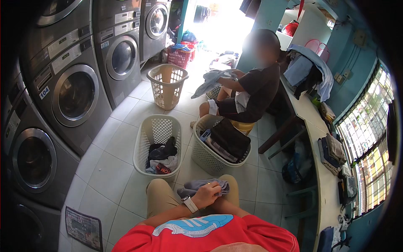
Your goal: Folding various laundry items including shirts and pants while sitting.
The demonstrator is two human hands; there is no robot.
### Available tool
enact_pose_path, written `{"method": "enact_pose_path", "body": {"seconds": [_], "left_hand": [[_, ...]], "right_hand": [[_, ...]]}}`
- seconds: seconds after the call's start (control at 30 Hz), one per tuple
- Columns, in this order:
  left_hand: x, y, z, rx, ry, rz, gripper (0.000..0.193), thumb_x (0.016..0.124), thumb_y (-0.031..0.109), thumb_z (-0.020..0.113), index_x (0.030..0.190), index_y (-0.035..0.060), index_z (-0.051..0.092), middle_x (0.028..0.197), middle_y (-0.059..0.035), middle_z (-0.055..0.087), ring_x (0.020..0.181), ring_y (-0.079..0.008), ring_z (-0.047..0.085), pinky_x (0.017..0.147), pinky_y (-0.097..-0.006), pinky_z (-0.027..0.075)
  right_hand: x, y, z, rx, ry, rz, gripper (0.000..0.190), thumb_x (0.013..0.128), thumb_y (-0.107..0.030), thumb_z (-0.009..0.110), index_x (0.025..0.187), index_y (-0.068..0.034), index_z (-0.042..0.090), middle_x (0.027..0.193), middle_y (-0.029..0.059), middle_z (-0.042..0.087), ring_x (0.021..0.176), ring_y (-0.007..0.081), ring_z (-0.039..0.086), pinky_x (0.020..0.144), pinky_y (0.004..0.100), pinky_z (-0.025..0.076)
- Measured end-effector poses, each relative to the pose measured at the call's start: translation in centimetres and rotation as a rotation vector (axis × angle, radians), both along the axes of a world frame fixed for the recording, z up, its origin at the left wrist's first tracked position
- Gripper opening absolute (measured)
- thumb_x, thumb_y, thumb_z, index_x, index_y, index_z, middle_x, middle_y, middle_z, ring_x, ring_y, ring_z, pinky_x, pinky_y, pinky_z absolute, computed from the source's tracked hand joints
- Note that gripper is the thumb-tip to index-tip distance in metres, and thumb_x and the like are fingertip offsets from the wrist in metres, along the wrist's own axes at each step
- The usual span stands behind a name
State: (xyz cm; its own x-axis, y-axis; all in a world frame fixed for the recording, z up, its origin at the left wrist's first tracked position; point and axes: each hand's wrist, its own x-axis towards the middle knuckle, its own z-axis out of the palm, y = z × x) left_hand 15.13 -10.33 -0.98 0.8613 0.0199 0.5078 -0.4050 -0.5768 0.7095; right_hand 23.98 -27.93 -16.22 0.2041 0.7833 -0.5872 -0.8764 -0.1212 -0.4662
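A grey piece of cloth (192, 186), too bunched up to name more exactly, lies across my lap over tan trousers (159, 195). My left hand (206, 192), with a white-strapped watch at the wrist, crosses to the right and grips its bunched end near my right knee. Beneath it passes my right forearm (228, 206); that hand is mostly hidden by the left hand and the cloth. Beyond my knees, a pale laundry basket (137, 157) holds loose dark and light clothes. Right of it, another pale basket (207, 162) contains dark folded clothing (231, 135).
A seated person (263, 82) handles a light blue garment (211, 82). A beige basket (167, 91) stands farther off. Stacked front-loading laundry machines (75, 94) line the left. Folded clothes (330, 151) rest on the long right-hand table (310, 135). A mat (83, 227) lies on the floor.
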Motion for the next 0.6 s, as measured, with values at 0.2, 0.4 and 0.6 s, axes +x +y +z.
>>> {"method": "enact_pose_path", "body": {"seconds": [0.2, 0.4, 0.6], "left_hand": [[0.4, 0.5, -0.2, -0.079, 0.067, 0.13, 0.018, 0.071, 0.012, 0.068, 0.08, 0.0053, 0.054, 0.088, -0.0104, 0.055, 0.079, -0.0329, 0.057, 0.068, -0.0395, 0.048], [0.6, 1.4, -1.0, -0.173, 0.111, 0.31, 0.024, 0.067, 0.012, 0.073, 0.079, 0.0045, 0.054, 0.087, -0.0111, 0.055, 0.078, -0.0327, 0.057, 0.067, -0.0395, 0.047], [0.9, 3.4, -1.7, -0.173, 0.134, 0.452, 0.024, 0.068, 0.013, 0.073, 0.08, 0.0041, 0.053, 0.086, -0.0124, 0.055, 0.077, -0.0336, 0.056, 0.067, -0.04, 0.046]], "right_hand": [[-1.2, 10.0, 2.1, -0.055, 0.038, 0.081, 0.038, 0.089, -0.036, 0.046, 0.111, -0.007, 0.055, 0.115, 0.0084, 0.058, 0.099, 0.0245, 0.058, 0.087, 0.04, 0.045], [-1.8, 13.3, 2.8, -0.094, 0.058, 0.177, 0.037, 0.089, -0.037, 0.047, 0.109, -0.007, 0.056, 0.116, 0.0086, 0.058, 0.101, 0.0245, 0.057, 0.089, 0.0403, 0.043], [-2.2, 13.4, 2.8, -0.133, 0.076, 0.275, 0.036, 0.089, -0.037, 0.048, 0.107, -0.008, 0.058, 0.117, 0.0089, 0.058, 0.103, 0.0245, 0.056, 0.092, 0.0407, 0.042]]}}
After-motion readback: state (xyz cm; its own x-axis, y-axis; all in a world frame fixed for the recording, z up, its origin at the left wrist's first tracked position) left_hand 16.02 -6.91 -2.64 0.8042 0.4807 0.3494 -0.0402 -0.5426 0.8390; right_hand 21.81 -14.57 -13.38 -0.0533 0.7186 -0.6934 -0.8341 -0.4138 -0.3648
